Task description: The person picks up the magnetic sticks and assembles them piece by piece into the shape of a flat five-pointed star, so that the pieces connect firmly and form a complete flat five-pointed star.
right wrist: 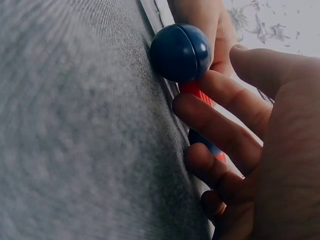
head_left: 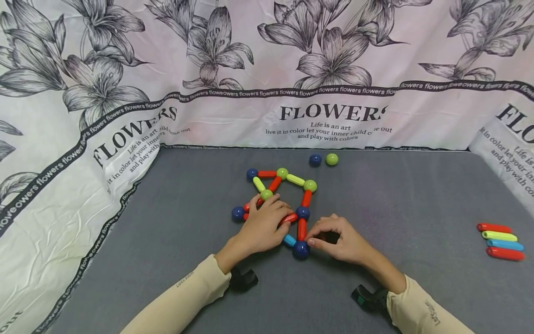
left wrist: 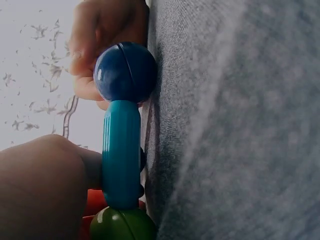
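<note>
Resting on bench (head_left: 417, 199), short of far edge: ball-and-rod frame (head_left: 294, 217). Spread across it, probably to steady: left grip (head_left: 263, 223); cannot tell if pinching anything. At blue corner ball (head_left: 301, 250), fingers loosely bent, closed round nothing, presumably to align it: right grip (head_left: 343, 240). Apart, likely spares: loose blue ball (head_left: 315, 160), green ball (head_left: 332, 159) by far edge; four rods (head_left: 505, 244) toward right edge.

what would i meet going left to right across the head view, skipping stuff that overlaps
Left hand → nearest dark blue ball → right hand → four loose sticks at the far right.
</note>
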The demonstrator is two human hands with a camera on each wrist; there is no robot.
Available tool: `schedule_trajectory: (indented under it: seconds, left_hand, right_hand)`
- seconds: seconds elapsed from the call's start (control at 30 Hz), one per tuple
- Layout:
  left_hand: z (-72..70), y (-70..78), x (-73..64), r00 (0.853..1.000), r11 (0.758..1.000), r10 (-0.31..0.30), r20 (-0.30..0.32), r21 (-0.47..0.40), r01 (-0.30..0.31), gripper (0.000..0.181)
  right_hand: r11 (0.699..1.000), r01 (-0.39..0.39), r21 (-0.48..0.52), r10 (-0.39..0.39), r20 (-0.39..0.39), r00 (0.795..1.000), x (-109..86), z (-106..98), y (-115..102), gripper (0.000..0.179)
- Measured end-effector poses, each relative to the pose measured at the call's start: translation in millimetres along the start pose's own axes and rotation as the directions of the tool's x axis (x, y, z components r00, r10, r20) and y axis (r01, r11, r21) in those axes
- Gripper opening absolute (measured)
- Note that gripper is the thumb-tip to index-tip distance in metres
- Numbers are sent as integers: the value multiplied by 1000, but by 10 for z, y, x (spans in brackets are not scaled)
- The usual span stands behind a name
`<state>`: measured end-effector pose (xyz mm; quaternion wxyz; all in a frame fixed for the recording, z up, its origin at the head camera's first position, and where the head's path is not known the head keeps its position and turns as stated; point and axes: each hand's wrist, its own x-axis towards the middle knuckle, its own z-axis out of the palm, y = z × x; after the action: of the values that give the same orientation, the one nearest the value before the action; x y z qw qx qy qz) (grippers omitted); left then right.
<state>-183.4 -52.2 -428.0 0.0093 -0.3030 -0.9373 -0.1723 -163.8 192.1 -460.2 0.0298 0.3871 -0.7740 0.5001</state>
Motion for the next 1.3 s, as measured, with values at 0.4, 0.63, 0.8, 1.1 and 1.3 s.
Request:
schedule_trajectory:
  seconds: [0.4,0.63,0.8,1.1,1.3]
  left_hand:
    - [16,20,-19,1000,1000,23,-10,-6,-23,33]
    - [24,17,-17,999,1000,19,-27,-21,-19,30]
    - [31,8,-20,1000,999,19,-25,-27,-20,29]
    - [33,4,-15,1000,1000,3,-25,-17,-4,29]
    - [44,-11,-1,1000,1000,-12,-22,13,12,29]
  right_hand:
    - [999,-22,-26,22,9,1000,-26,23,-18,23]
    - [999,-41,-15,40,-4,999,-24,53,-39,21]
    - [993,-83,-86,66,-184,981,-10,63,-13,19]
    - [938,-172,-302,113,-204,972,-13,49,-16,43]
    - [941,-170,-291,111,-209,972,-12,51,-11,42]
